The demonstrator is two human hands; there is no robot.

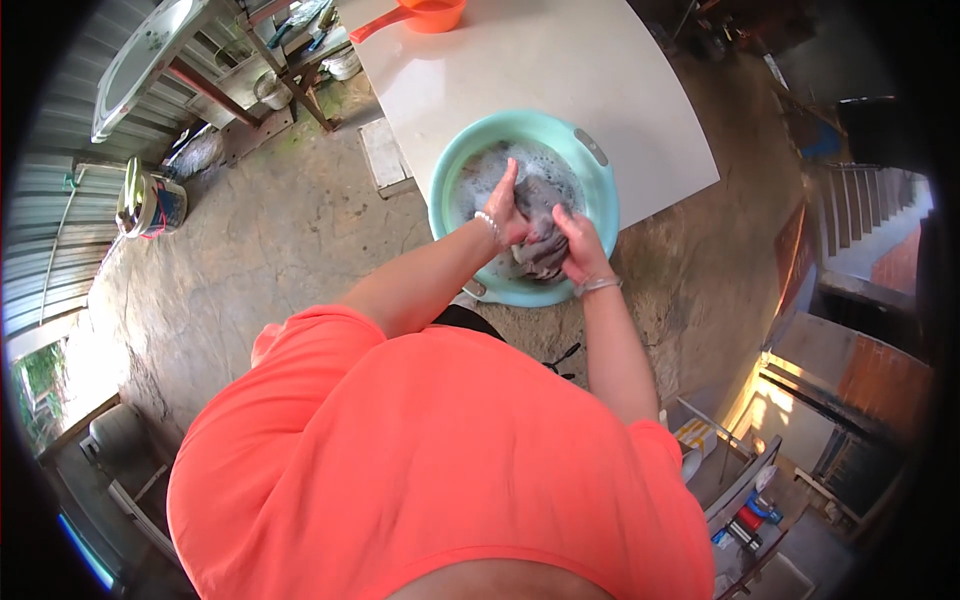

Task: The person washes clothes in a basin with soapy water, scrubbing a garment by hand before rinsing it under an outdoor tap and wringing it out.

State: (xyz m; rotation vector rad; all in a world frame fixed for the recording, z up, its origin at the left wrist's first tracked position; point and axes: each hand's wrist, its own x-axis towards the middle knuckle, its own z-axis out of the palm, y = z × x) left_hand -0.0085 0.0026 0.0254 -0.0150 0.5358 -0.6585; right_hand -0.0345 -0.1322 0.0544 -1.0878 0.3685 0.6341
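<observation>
A mint-green basin (604,190) of foamy water (482,172) stands at the near end of a pale tabletop. In it, my two hands have a wet grey cloth (541,254) bunched between them. My left hand (508,214) presses against the cloth's left side, its thumb pointing up and its other fingers partly hidden by the cloth. On the right side my right hand (583,246) is closed on the cloth, thumb on top. The lower part of the cloth hangs toward the near inside wall of the basin.
An orange-red dipper (432,14) lies on the far part of the pale table (560,60). A white bucket (160,205) stands at the left wall, by a raised white sink (150,50). Concrete floor (270,220) surrounds the table; stairs (860,215) are at right.
</observation>
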